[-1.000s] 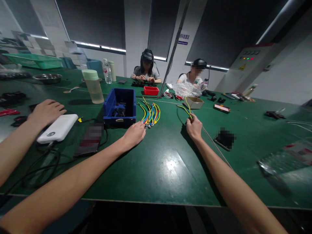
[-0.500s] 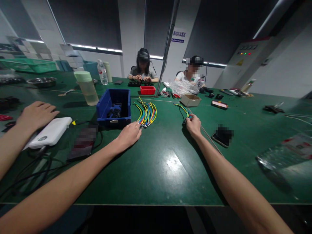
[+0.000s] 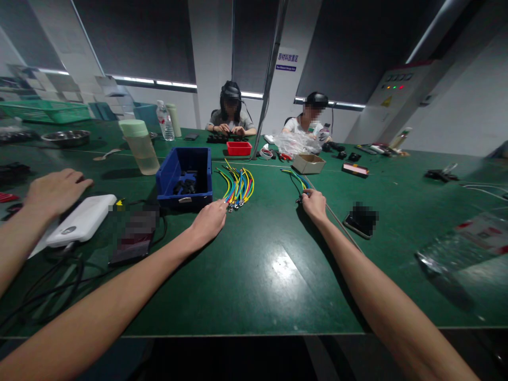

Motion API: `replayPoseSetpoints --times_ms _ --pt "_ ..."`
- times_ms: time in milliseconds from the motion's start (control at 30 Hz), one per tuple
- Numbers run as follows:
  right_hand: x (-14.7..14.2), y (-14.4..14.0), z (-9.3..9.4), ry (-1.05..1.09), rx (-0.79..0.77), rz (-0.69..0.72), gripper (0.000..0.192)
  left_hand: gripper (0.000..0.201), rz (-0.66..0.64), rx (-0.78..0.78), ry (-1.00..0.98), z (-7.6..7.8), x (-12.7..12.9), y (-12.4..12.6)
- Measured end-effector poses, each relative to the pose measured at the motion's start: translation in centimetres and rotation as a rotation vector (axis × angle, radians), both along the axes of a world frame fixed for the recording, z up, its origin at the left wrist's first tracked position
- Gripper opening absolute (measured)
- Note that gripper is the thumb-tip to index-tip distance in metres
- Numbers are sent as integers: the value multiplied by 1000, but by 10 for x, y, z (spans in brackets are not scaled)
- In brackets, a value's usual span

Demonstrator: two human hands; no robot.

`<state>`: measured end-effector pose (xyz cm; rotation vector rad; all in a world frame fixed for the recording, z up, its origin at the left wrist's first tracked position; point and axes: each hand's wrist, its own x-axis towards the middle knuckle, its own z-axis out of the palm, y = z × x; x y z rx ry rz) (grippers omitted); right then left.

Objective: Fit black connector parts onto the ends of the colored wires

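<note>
Yellow, green, blue and red wires (image 3: 242, 182) lie in a fanned bundle on the green table, their metal terminals pointing toward me. At the lower left of that bundle is my left hand (image 3: 210, 218), its fingers closed against the wire ends; what lies between the fingertips is hidden. Farther right, my right hand (image 3: 315, 205) pinches a smaller group of wires (image 3: 300, 181) near their close ends, the loose ends stretching away to the upper left. Just left of the fanned bundle stands a blue bin (image 3: 184, 199) with small black parts inside.
Another person's hand (image 3: 59, 190) rests by a white power bank (image 3: 81, 219) at left. Phones (image 3: 133, 235) (image 3: 360, 221) lie nearby. A green-lidded bottle (image 3: 138, 148), a red tray (image 3: 239, 148) and a cardboard box (image 3: 308, 164) stand farther back. Two people sit across the table.
The whole view has shifted slightly. My left hand sits a touch farther from the fanned wires' terminals; my right hand stays on its smaller group.
</note>
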<state>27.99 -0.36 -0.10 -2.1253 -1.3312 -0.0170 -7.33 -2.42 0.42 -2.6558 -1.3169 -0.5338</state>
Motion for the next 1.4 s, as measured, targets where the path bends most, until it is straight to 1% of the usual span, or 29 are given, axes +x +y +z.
replayPoseSetpoints --times_ms 167,367,533,833,933,1133,1400 --pt "-2 -2 2 -32 -45 -51 36 32 -7 1 7 0 0 0" --pt "-5 -4 5 -31 -84 -107 35 39 -30 20 16 -6 -4 4" --pt "-5 -5 4 -33 -67 -92 37 40 -25 21 29 -9 -5 6" --pt "-6 -6 5 -18 -53 -86 37 42 -26 2 17 -5 -5 4" --pt "-7 -6 5 -8 -64 -98 37 41 -17 -2 13 -5 -5 4" --pt "-6 -4 4 -18 -64 -107 36 41 -42 7 10 -5 -5 4" --pt "-7 -3 3 -12 -52 -133 38 43 -6 7 36 -4 -5 4"
